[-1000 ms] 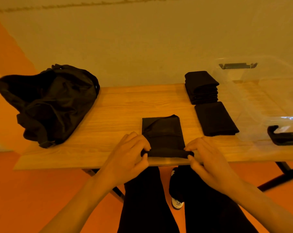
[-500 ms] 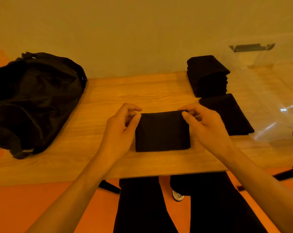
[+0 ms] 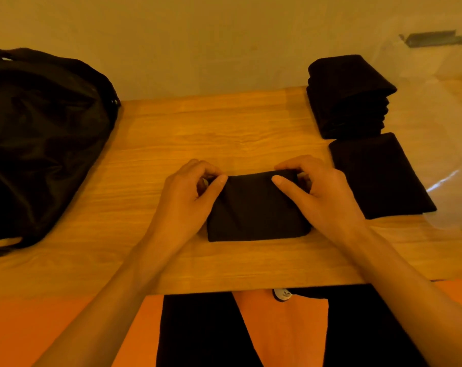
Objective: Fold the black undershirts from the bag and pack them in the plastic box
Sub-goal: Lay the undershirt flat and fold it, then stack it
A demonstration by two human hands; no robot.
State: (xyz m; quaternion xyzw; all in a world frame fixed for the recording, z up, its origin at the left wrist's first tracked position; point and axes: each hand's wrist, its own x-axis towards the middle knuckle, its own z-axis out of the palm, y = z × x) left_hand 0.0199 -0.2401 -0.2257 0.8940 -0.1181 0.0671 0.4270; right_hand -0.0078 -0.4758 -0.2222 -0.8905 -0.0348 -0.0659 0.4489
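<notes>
Our left hand [image 3: 190, 193] and right hand [image 3: 321, 193] pinch the far corners of the undershirt [image 3: 256, 211]. The plastic box [image 3: 447, 107] lies at the right edge of the surface [image 3: 198, 128], nearer our right hand.

The wooden table [image 3: 187, 133] holds a bag [image 3: 39, 133], centre undershirt [image 3: 253, 207], right undershirt [image 3: 378, 176], undershirt stack [image 3: 349, 96] and plastic box [image 3: 447, 107].

On the desk [image 3: 171, 133], the bag [image 3: 41, 144] lies far left, a folded undershirt [image 3: 256, 210] centre front, a stack [image 3: 349, 99] behind a single undershirt [image 3: 378, 176] right, the box [image 3: 441, 107] beyond them.
</notes>
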